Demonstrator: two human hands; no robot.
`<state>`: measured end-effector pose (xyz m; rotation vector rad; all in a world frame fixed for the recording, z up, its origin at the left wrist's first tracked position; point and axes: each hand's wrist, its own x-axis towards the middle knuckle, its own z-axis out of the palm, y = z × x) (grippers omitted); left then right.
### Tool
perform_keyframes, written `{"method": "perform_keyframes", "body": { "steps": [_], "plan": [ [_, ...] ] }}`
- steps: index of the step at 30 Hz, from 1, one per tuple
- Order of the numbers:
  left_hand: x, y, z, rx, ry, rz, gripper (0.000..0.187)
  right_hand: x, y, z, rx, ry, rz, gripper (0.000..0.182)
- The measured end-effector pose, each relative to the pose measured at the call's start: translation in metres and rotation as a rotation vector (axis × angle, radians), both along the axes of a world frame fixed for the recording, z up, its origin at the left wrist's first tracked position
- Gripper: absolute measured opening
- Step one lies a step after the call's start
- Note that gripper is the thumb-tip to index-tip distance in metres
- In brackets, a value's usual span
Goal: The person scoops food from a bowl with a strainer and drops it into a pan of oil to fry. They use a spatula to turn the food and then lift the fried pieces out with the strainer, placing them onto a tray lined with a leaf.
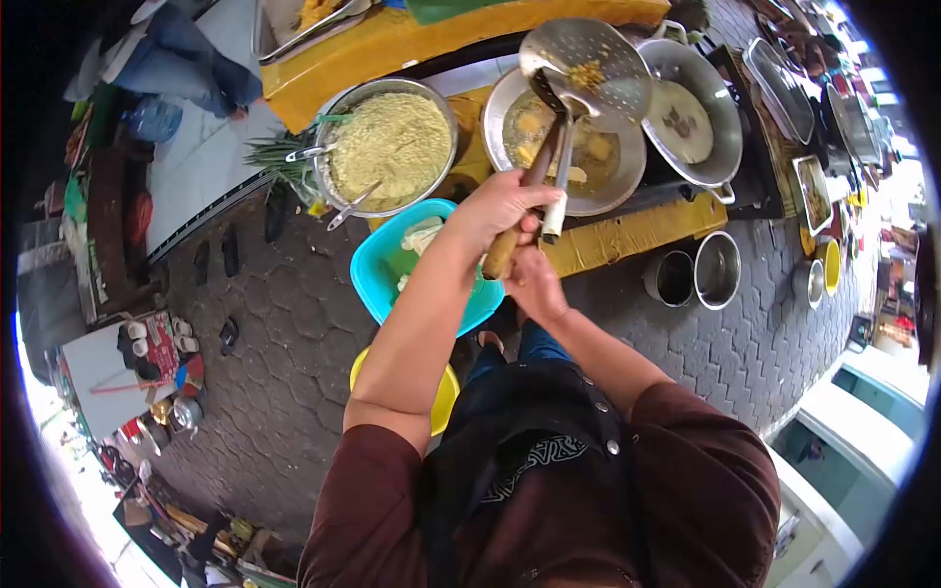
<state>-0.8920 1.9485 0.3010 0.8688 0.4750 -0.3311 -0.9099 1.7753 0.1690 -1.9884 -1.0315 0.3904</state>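
Note:
My left hand (502, 211) is closed around a spatula (549, 93) with a wooden handle and a large perforated skimmer (613, 83) with a white grip. Small golden bits (586, 74) lie in the skimmer's bowl. Right below the handles is my right hand (536, 284), fingers curled and partly hidden; I cannot tell whether it grips a handle. Both tools extend over a wok of oil (627, 186) where yellowish pieces (598, 149) are frying. Under my left forearm sits a turquoise basin (368, 269) with pale pieces inside.
A bowl of yellowish batter (392, 147) with spoons stands left of the wok. To the right is a big pot (720, 127) with pale liquid. Two metal pots (718, 269) rest on the paving. A yellow bucket (446, 402) is by my legs. Another person's legs (186, 59) show at upper left.

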Motion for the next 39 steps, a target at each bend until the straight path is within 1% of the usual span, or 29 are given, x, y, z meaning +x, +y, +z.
{"method": "perform_keyframes", "body": {
  "steps": [1, 2, 3, 4, 5, 6, 9, 11, 12, 13, 14, 15, 16, 18, 20, 21, 22, 23, 26, 28, 30, 32, 34, 36, 38, 39],
  "plan": [
    [0.001, 0.001, 0.007, 0.036, -0.006, 0.015, 0.016, 0.014, -0.007, 0.013, 0.009, 0.282, -0.121, 0.041],
    [0.001, 0.000, 0.007, 0.035, -0.008, 0.007, 0.016, 0.028, -0.013, 0.021, 0.115, 0.378, -0.273, 0.042],
    [0.002, 0.000, 0.006, 0.033, 0.006, 0.018, 0.016, 0.051, -0.019, 0.032, 0.052, -0.042, -0.252, 0.041],
    [0.003, 0.000, 0.007, 0.034, 0.016, 0.033, 0.016, 0.073, -0.028, 0.021, 0.069, -0.092, -0.294, 0.043],
    [0.003, 0.000, 0.009, 0.038, 0.019, 0.029, 0.017, 0.092, -0.028, 0.029, 0.025, -0.291, -0.372, 0.041],
    [0.005, -0.001, 0.009, 0.038, 0.018, 0.033, 0.017, 0.112, -0.032, 0.021, 0.011, -0.293, -0.438, 0.039],
    [0.005, -0.006, -0.006, -0.007, 0.011, 0.048, 0.017, 0.158, -0.034, -0.013, -0.053, -0.432, -0.506, 0.034],
    [0.004, -0.012, -0.014, 0.057, -0.023, 0.032, 0.018, 0.180, -0.038, -0.049, -0.063, -0.514, -0.490, 0.030],
    [0.002, -0.015, -0.020, 0.092, -0.031, 0.018, 0.019, 0.183, -0.039, -0.056, -0.126, -0.488, -0.503, 0.030],
    [0.000, -0.018, -0.015, 0.096, -0.017, 0.050, 0.020, 0.188, -0.040, -0.072, -0.112, -0.520, -0.525, 0.032],
    [-0.002, -0.022, -0.011, 0.094, -0.002, 0.083, 0.021, 0.199, -0.048, -0.080, -0.227, -0.568, -0.457, 0.036],
    [-0.001, -0.028, -0.018, 0.123, -0.022, 0.101, 0.022, 0.194, -0.046, -0.067, -0.382, -0.604, -0.483, 0.036],
    [0.001, -0.031, -0.026, 0.153, -0.043, 0.112, 0.024, 0.184, -0.039, -0.055, -0.474, -0.665, -0.542, 0.039],
    [0.001, -0.038, -0.030, 0.131, -0.022, 0.131, 0.027, 0.178, -0.042, -0.064, -0.523, -0.622, -0.562, 0.035],
    [-0.001, -0.042, -0.032, 0.115, -0.028, 0.140, 0.029, 0.176, -0.052, -0.082, -0.465, -0.380, -0.534, 0.036],
    [-0.002, -0.044, -0.032, 0.117, -0.015, 0.134, 0.030, 0.180, -0.066, -0.113, -0.548, -0.494, -0.494, 0.036],
    [-0.001, -0.045, -0.036, 0.086, -0.020, 0.129, 0.031, 0.196, -0.096, -0.179, -0.290, -0.557, -0.317, 0.038],
    [-0.001, -0.047, -0.037, 0.105, -0.004, 0.139, 0.031, 0.177, -0.073, -0.148, -0.294, -0.556, -0.297, 0.038],
    [-0.007, -0.051, -0.034, 0.196, 0.053, 0.140, 0.034, 0.042, 0.037, -0.034, -0.882, -0.439, 0.313, 0.032],
    [-0.011, -0.050, -0.045, 0.052, -0.009, 0.156, 0.032, 0.008, 0.086, 0.041, -1.255, -0.334, 0.719, 0.029],
    [-0.016, -0.044, -0.046, 0.051, -0.036, 0.146, 0.031, -0.027, 0.049, -0.077, -0.314, -0.363, 0.604, 0.033],
    [-0.022, -0.034, -0.052, 0.051, -0.058, 0.124, 0.030, -0.064, 0.076, -0.103, -0.228, -0.307, 0.697, 0.029],
    [-0.025, -0.027, -0.061, 0.103, -0.117, 0.098, 0.029, -0.094, 0.104, -0.146, -0.386, -0.318, 0.740, 0.026],
    [-0.025, -0.018, -0.071, 0.081, -0.154, 0.021, 0.029, -0.114, 0.123, -0.212, -0.274, -0.508, 0.738, 0.024],
    [-0.028, -0.007, -0.080, 0.152, -0.230, -0.007, 0.026, -0.136, 0.132, -0.274, -0.440, -0.452, 0.713, 0.024],
    [-0.029, -0.003, -0.084, 0.125, -0.218, 0.008, 0.025, -0.136, 0.134, -0.286, -0.349, -0.772, 0.653, 0.026]
  ]
}}
